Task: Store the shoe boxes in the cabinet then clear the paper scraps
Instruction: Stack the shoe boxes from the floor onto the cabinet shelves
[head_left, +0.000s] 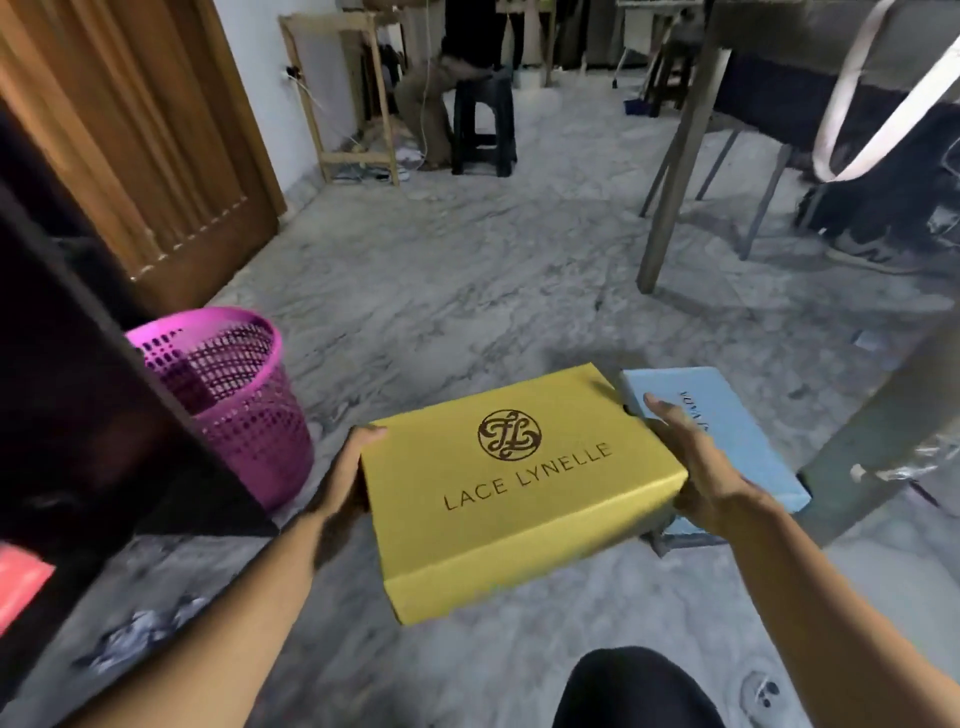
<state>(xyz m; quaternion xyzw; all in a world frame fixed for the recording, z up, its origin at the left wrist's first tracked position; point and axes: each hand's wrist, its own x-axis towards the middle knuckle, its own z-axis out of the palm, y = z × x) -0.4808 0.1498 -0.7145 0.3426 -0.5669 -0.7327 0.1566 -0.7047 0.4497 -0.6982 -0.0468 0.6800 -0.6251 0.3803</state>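
Above the marble floor (467, 270), beside the dark cabinet (78, 415), the left hand (345, 483) and right hand (691, 467) clamp the yellow shoe box (519, 499) by its ends, with a blue shoe box (727, 426) just behind.

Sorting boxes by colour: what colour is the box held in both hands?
Yellow box, with a dark logo and lettering on its lid; clearest in the head view.

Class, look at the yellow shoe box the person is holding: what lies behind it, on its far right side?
A light blue box sits just behind the yellow shoe box, partly covered by it and by the right hand. Its near left corner and whatever lies under it are hidden.
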